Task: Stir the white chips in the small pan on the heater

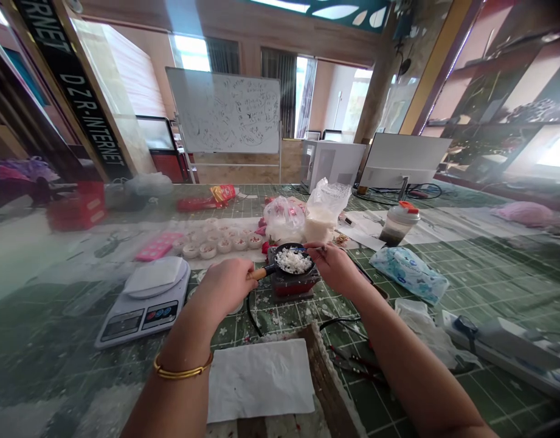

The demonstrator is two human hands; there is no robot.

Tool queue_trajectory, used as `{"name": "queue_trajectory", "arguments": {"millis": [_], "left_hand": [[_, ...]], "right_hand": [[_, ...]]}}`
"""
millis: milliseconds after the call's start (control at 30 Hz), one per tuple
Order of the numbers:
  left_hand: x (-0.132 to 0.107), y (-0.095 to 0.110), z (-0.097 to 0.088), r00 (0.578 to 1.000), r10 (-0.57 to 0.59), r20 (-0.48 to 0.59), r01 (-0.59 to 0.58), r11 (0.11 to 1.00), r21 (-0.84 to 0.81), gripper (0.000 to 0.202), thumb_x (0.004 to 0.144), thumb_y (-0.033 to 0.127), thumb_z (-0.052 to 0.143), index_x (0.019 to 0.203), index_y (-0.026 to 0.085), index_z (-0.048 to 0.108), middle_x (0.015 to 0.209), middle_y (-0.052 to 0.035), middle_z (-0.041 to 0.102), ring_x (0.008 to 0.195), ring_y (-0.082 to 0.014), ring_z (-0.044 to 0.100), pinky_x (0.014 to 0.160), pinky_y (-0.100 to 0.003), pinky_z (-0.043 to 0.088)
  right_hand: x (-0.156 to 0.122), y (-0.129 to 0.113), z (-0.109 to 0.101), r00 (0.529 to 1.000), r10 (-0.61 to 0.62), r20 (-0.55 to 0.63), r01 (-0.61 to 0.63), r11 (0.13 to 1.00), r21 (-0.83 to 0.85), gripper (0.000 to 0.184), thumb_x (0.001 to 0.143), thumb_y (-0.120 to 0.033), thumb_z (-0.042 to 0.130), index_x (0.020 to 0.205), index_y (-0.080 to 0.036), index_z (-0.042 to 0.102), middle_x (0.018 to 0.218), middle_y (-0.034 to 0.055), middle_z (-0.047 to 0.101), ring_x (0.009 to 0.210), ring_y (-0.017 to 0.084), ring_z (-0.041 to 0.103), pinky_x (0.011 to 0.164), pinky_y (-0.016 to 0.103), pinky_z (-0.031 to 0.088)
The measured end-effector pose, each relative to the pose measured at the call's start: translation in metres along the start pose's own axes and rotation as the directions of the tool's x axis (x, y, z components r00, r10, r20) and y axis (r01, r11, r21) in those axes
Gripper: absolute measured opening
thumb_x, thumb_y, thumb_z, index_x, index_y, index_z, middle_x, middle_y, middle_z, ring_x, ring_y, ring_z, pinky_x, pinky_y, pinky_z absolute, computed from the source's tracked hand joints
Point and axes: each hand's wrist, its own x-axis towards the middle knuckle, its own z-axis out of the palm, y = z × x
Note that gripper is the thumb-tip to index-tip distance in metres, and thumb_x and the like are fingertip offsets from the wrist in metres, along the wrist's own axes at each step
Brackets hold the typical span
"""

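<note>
My left hand [231, 283] is closed round the wooden handle [261, 273] of a small black frying pan [280, 248]. White flakes or chunks [292, 260], like wax, lie heaped in the pan. Under the pan stands a small dark red heater [294, 286] with a cord. At the pan's right rim, my right hand [332, 264] pinches a thin bluish stick-like tool [301, 249], its tip reaching in over the white pieces. The far end of that tool is hard to make out.
Several small filled cups [225, 245] and a pink mold [159, 246] sit left of the pan. Nearer are a kitchen scale [145, 301] and a white sheet [264, 377]. Behind stands a bag of white material [323, 219]. Rightward lie a shaker bottle [399, 224], tissue pack [410, 272] and power strip [503, 347].
</note>
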Motion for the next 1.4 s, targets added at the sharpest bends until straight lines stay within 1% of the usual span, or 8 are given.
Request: {"name": "queue_trajectory", "arguments": {"millis": [300,667,800,900,1033,1233,1300,1400], "left_hand": [[0.000,0.001,0.000,1.000,-0.003,0.012,0.003,1.000,0.012,0.016,0.074,0.036,0.047,0.074,0.023,0.058,0.073,-0.0013,0.063,0.068,-0.0166,0.056,0.052,-0.023,0.027],[-0.001,0.003,-0.003,1.000,-0.007,0.030,0.007,1.000,0.015,0.018,0.076,0.036,0.047,0.075,0.022,0.058,0.074,-0.0018,0.063,0.068,-0.0162,0.057,0.051,-0.023,0.027],[-0.001,0.004,-0.004,0.999,-0.010,0.034,0.009,1.000,0.026,0.018,0.076,0.035,0.046,0.074,0.022,0.057,0.074,-0.0019,0.062,0.067,-0.0167,0.056,0.051,-0.024,0.026],[-0.001,0.005,-0.004,0.999,-0.023,0.030,0.022,0.999,0.044,0.017,0.075,0.034,0.046,0.073,0.021,0.056,0.074,-0.0021,0.062,0.067,-0.0163,0.055,0.051,-0.024,0.025],[0.000,0.004,-0.004,0.999,-0.017,0.032,0.016,0.999,0.027,0.018,0.076,0.036,0.046,0.075,0.022,0.057,0.076,-0.0021,0.063,0.068,-0.0160,0.056,0.051,-0.023,0.026],[-0.003,0.004,-0.004,1.000,0.004,0.016,-0.005,0.999,0.049,0.016,0.075,0.034,0.048,0.070,0.020,0.055,0.074,-0.0020,0.062,0.065,-0.0149,0.055,0.050,-0.023,0.024],[-0.003,0.004,-0.005,1.000,-0.005,0.016,0.004,0.999,0.048,0.017,0.074,0.035,0.048,0.069,0.020,0.054,0.072,-0.0014,0.062,0.065,-0.0146,0.055,0.050,-0.023,0.024],[-0.003,0.004,-0.004,1.000,-0.013,0.021,0.012,0.999,0.039,0.018,0.074,0.037,0.048,0.070,0.020,0.055,0.072,-0.0008,0.062,0.065,-0.0144,0.056,0.049,-0.023,0.024]], "right_hand": [[-0.008,-0.017,-0.003,0.990,-0.132,0.045,0.127,0.987,0.098,0.032,0.088,-0.032,0.038,0.104,-0.019,0.063,0.091,0.0069,0.066,0.087,0.018,0.057,0.076,0.027,0.042],[-0.010,-0.011,-0.017,0.998,-0.012,0.067,0.004,0.993,0.116,0.028,0.085,-0.034,0.040,0.092,-0.019,0.063,0.084,0.0048,0.067,0.077,0.018,0.059,0.067,0.027,0.042],[-0.005,0.001,-0.020,0.997,0.073,-0.030,-0.068,0.990,0.123,0.030,0.084,-0.037,0.040,0.088,-0.019,0.064,0.082,0.0041,0.068,0.074,0.018,0.060,0.065,0.027,0.042],[-0.004,0.005,-0.021,0.994,0.067,-0.091,-0.060,0.995,0.078,0.029,0.084,-0.036,0.041,0.087,-0.019,0.064,0.082,0.0039,0.068,0.076,0.019,0.060,0.066,0.027,0.041],[-0.008,0.001,-0.019,0.999,0.033,0.023,-0.035,0.996,0.086,0.028,0.084,-0.036,0.041,0.089,-0.019,0.064,0.078,0.0039,0.068,0.075,0.019,0.061,0.066,0.027,0.042],[-0.012,-0.004,-0.020,0.995,-0.016,0.103,-0.001,0.986,0.164,0.031,0.085,-0.041,0.038,0.086,-0.020,0.062,0.080,0.0032,0.068,0.074,0.017,0.061,0.067,0.027,0.043],[-0.010,-0.002,-0.021,0.995,0.008,0.096,-0.021,0.990,0.142,0.030,0.084,-0.040,0.040,0.084,-0.020,0.062,0.078,0.0035,0.068,0.073,0.018,0.061,0.066,0.027,0.043],[-0.007,0.004,-0.024,0.998,0.061,0.003,-0.060,0.991,0.122,0.029,0.084,-0.037,0.041,0.083,-0.019,0.064,0.082,0.0045,0.068,0.076,0.019,0.061,0.066,0.027,0.042]]}}
